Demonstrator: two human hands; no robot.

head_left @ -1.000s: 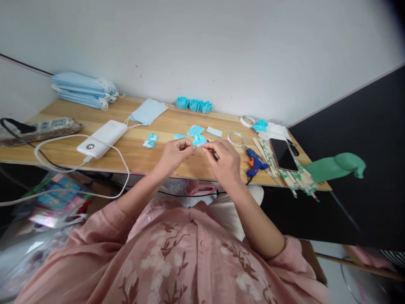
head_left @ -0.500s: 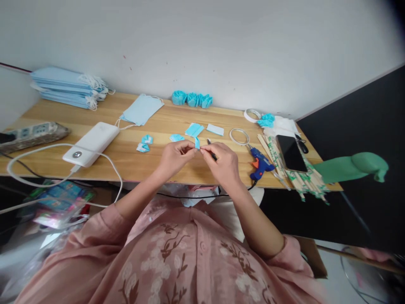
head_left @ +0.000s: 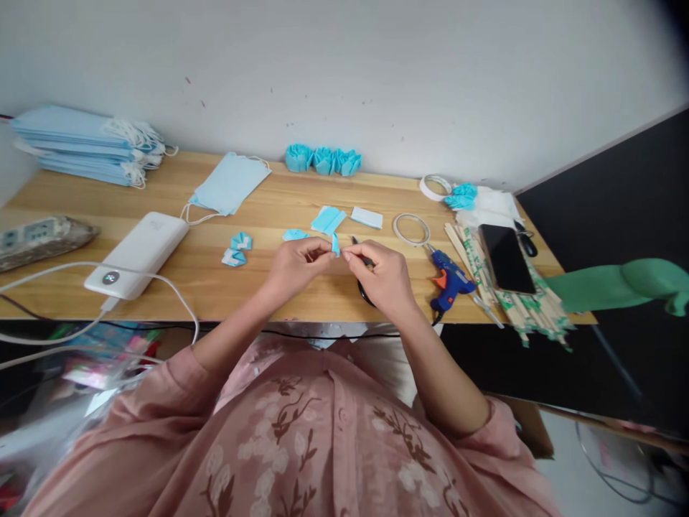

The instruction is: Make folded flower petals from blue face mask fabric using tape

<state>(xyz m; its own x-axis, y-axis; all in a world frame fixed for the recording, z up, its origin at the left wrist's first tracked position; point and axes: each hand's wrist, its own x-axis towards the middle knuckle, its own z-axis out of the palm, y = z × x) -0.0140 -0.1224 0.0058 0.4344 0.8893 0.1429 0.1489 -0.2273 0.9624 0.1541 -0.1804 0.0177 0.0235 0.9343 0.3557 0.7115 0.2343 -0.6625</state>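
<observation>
Since the earlier frame the blue strip (head_left: 335,244) has closed from a fanned shape to a narrow upright fold. It sits pinched between the fingertips of the left hand (head_left: 295,264) and right hand (head_left: 381,276), above the table (head_left: 269,280). Scissors (head_left: 364,262) lie under the right hand; a glue gun (head_left: 451,281) is near.

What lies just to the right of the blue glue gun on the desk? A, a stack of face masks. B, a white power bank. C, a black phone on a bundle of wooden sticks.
C: the black phone rests on the wooden sticks, right of the glue gun.
</observation>
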